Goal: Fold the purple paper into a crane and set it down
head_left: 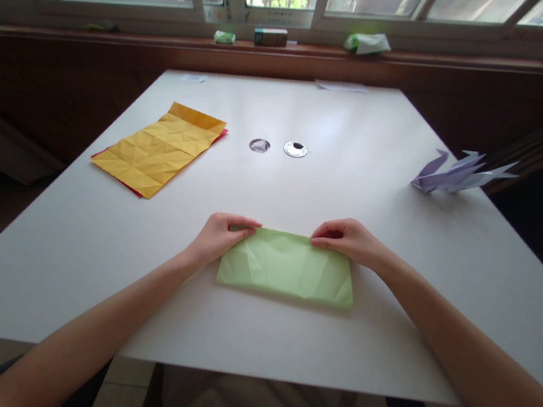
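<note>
Pinching the far edge of the green paper point(286, 273) with both hands, head view: our left hand point(219, 233) closes fingers over its far-left corner, our right hand point(347, 239) does the same at the far-right corner. Sheet lies folded into a flat strip near the table's point(92, 259) front edge, centred. We judge the fold is mid-crease: edges being aligned and held down. Next move calls for keeping both corners matched while pressing along the fold. Yellow creased sheet point(158, 149) sits toward the left edge, purple folded model point(457, 174) at the right edge, two small round discs point(295, 149) mid-table.
</note>
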Tool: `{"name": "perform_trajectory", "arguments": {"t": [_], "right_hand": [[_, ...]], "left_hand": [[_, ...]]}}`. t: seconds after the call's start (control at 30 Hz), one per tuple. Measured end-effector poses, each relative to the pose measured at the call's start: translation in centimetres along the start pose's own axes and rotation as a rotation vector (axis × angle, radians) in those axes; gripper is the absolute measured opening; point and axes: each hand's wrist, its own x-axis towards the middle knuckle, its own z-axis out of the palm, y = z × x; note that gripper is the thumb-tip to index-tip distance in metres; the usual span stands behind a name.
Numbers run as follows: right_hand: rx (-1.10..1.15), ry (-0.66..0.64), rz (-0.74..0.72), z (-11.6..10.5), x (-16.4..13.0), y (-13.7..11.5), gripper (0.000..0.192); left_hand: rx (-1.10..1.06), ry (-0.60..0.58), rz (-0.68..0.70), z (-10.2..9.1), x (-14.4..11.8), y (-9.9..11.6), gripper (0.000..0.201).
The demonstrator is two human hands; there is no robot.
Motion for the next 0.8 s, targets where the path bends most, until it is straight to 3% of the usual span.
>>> {"name": "perform_trajectory", "arguments": {"t": [0.37, 0.57, 0.8], "right_hand": [[0.131, -0.047, 0.032, -0.4, 0.1, 0.3, 0.031], [0.152, 0.133, 0.008, -0.3, 0.2, 0.8, 0.029], [0.164, 0.327, -0.064, -0.3, 0.2, 1.1, 0.030]], "left_hand": [[-0.024, 0.102, 0.018, -0.2, 0.4, -0.6, 0.017], [-0.041, 0.206, 0.018, -0.5, 0.7, -0.6, 0.017], [-0.057, 0.236, 0.002, -0.7, 0.9, -0.7, 0.017]]}}
